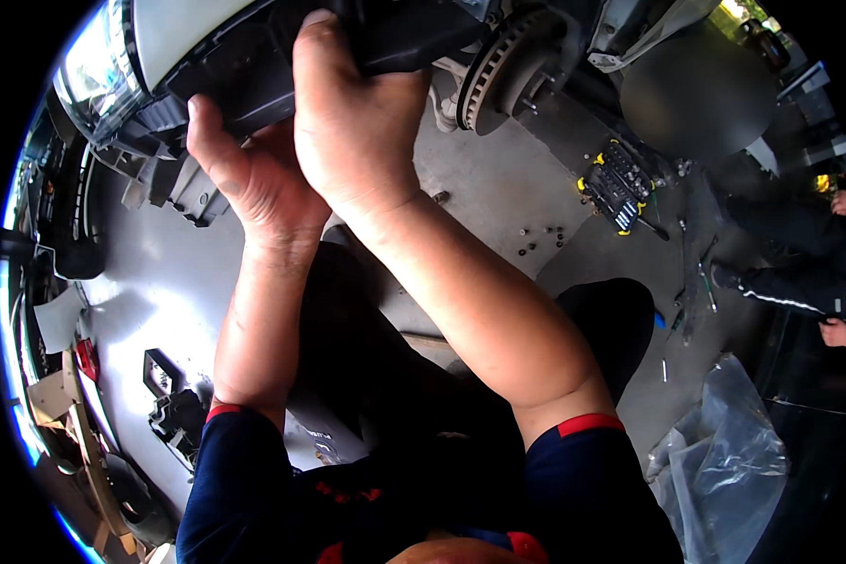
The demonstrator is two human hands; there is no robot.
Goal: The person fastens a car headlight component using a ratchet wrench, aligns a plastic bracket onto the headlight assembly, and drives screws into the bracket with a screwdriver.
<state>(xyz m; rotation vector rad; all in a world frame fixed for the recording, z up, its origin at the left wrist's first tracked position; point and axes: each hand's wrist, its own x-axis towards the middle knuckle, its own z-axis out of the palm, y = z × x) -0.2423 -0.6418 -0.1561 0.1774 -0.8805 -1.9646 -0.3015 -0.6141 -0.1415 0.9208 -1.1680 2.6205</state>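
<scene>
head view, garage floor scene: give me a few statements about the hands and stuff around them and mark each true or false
1. Both hands grip the black plastic car front panel. True: left hand and right hand are on it.
2. The bare metal brake disc lies flat on the floor. False: it stands mounted on the car.
3. A black-and-yellow tool set lies open on the grey floor. True.
4. The crumpled clear plastic bag is in the left hand. False: it lies on the floor to the person's right.
</scene>
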